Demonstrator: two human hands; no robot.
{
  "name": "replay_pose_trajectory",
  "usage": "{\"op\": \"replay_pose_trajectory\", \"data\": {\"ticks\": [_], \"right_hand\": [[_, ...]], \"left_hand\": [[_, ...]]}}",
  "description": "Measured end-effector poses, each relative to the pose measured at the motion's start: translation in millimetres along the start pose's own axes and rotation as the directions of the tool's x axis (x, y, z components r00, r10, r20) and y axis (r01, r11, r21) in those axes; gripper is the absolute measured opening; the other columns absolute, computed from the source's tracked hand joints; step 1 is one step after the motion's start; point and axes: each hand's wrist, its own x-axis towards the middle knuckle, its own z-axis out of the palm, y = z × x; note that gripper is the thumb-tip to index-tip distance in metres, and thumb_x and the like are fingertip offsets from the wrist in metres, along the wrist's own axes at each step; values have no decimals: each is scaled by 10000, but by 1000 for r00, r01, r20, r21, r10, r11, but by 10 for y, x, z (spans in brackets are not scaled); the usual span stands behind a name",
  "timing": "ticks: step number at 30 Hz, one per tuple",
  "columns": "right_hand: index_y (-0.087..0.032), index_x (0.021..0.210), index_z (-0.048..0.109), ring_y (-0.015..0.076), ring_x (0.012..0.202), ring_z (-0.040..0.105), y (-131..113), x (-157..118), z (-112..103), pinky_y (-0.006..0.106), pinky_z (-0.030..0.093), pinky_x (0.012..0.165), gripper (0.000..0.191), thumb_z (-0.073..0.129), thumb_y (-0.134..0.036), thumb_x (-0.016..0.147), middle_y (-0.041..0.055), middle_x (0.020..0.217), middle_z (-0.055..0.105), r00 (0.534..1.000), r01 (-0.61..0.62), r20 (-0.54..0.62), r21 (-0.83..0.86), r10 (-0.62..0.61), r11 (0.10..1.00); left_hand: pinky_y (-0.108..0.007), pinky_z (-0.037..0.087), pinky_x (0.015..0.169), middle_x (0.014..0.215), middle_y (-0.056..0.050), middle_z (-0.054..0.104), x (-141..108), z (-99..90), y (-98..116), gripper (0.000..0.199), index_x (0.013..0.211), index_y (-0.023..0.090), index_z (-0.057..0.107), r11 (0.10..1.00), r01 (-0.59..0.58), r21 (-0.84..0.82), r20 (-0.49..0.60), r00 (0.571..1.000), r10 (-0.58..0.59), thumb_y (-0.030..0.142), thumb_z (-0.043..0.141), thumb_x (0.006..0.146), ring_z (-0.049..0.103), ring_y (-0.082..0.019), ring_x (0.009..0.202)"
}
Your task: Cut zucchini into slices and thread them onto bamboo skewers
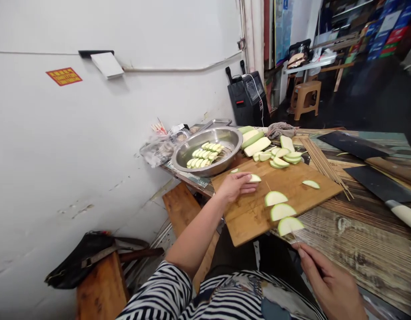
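In my right hand (330,278) is the lower end of a thin bamboo skewer (295,239), pinched between thumb and fingers. Three half-round slices of a pale green-skinned squash (283,212) are threaded along it, and its tip sticks out past the farthest one. My left hand (237,186) grips another squash slice (255,178) over the left side of the wooden cutting board (245,218). One loose slice (311,184) lies at the board's right. Toward the back, a pile of cut slices (279,156) rests beside longer squash pieces (257,146).
A steel basin (230,155) with filled skewers (205,155) stands behind the board. Bare skewers (322,162) lie right of it, near two cleavers (375,180) (348,144). A cloth (281,130) sits at the back, and wooden benches (100,289) stand left.
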Motion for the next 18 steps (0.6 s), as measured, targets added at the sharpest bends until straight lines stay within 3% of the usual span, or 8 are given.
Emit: {"op": "replay_pose_trajectory", "data": {"ticks": [3, 6, 18], "right_hand": [[-150, 959, 693, 166, 704, 725, -33, -16, 1, 210, 575, 703, 228, 544, -289, 857, 55, 836, 763, 1000, 29, 2, -10, -29, 1000], [-163, 962, 696, 175, 720, 727, -76, -16, -9, 223, 581, 690, 221, 546, -284, 854, 53, 848, 763, 999, 34, 26, -30, -34, 999], [-131, 989, 687, 177, 738, 727, -135, 4, -3, 224, 579, 712, 249, 525, -283, 877, 77, 869, 760, 995, 77, 70, -70, -72, 995]], "left_hand": [[-355, 564, 779, 891, -140, 702, -48, 161, -107, 102, 919, 79, 602, 967, 66, -246, -47, 996, -80, 112, 566, 831, 695, -197, 788], [-373, 565, 789, 920, -158, 696, -97, 270, -142, 78, 891, 58, 596, 936, 85, -340, -104, 986, -127, 86, 554, 833, 698, -206, 776], [-368, 560, 771, 1057, -195, 665, -210, 274, -102, 129, 930, 45, 620, 940, 56, -338, -82, 993, -89, 92, 531, 848, 695, -196, 757]]}}
